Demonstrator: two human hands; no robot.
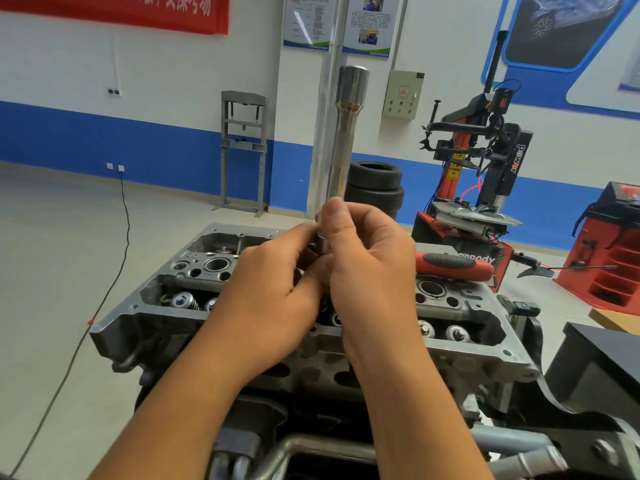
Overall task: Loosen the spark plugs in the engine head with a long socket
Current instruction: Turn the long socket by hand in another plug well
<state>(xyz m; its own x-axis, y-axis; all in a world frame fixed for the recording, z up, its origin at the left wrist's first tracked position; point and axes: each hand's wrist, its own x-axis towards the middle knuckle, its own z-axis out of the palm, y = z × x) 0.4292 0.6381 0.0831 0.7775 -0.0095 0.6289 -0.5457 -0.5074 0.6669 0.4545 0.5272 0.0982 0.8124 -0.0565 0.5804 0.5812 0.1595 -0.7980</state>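
Note:
A long chrome socket (346,133) stands upright above the engine head (145,299), its wide open end at the top. My right hand (367,258) grips its lower end, thumb up along the shaft. My left hand (277,278) pinches the same lower end from the left. What sits at the socket's bottom is hidden by my fingers. A ratchet handle (453,265) with a red and black grip sticks out to the right from behind my right hand, over the head. Valve springs (183,301) show in the head's open top.
A tyre changer (485,161) stands behind the engine at right, beside a red balancing machine (609,258). Stacked tyres (375,188) and a grey press frame (244,150) stand by the wall. A black cable (114,282) runs across the floor at left.

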